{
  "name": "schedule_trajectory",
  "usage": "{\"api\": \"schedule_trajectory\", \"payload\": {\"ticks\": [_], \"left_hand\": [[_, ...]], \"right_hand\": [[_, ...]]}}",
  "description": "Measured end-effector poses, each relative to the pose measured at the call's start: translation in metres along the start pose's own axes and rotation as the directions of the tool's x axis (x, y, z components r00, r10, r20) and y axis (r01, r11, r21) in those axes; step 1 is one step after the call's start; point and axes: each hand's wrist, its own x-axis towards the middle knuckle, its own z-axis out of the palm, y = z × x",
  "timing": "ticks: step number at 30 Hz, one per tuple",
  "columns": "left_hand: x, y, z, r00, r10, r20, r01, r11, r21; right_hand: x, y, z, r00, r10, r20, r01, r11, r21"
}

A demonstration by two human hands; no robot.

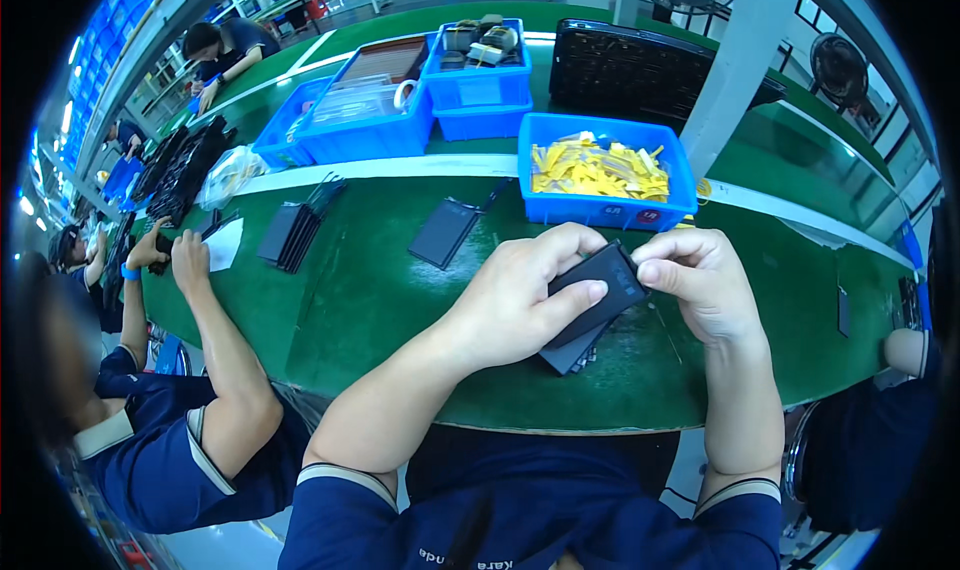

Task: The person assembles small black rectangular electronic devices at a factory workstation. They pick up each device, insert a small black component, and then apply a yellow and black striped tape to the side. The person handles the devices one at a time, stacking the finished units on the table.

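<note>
Head view: green-topped worktable (360, 320); blue plastic bin (560, 208) at 12 o'clock from the work. Left hand (520, 295) grips a flat black rectangular pack (614, 270), thumb across its face, long axis 2-to-8 o'clock. Right hand (702, 275) is nearer the 2 o'clock end; pack lies 8 o'clock off its bent fingers, can't tell if they pinch anything. Second black pack (568, 356) pokes out beneath, 7 o'clock. Yellow strips (600, 170) in bin.

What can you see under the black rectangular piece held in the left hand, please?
Under the black piece, part of another dark piece shows; the upper one and left hand hide the rest.
</note>
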Motion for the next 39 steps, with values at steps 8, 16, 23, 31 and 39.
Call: {"api": "schedule_trajectory", "payload": {"ticks": [8,16,23,31,39], "left_hand": [[0.0,-0.002,0.004,0.999,0.049,-0.002,-0.048,0.99,0.132],[0.0,0.002,0.002,0.999,0.053,-0.005,-0.051,0.977,0.206],[0.0,-0.003,0.009,0.995,0.101,0.011,-0.101,0.972,0.213],[-0.001,0.006,0.012,0.996,-0.091,0.005,0.089,0.981,0.175],[0.001,-0.01,0.017,0.968,0.107,-0.228,-0.134,0.985,-0.107]], "right_hand": [[-0.004,-0.005,0.003,0.999,-0.049,-0.019,0.043,0.972,-0.231],[-0.006,-0.014,0.002,0.985,-0.168,0.024,0.16,0.869,-0.467],[-0.009,-0.013,0.006,0.97,-0.241,0.021,0.201,0.751,-0.629],[-0.012,-0.009,0.019,0.86,-0.505,0.076,0.365,0.505,-0.782],[-0.013,0.004,0.03,0.937,-0.305,-0.172,0.294,0.952,-0.084]]}}
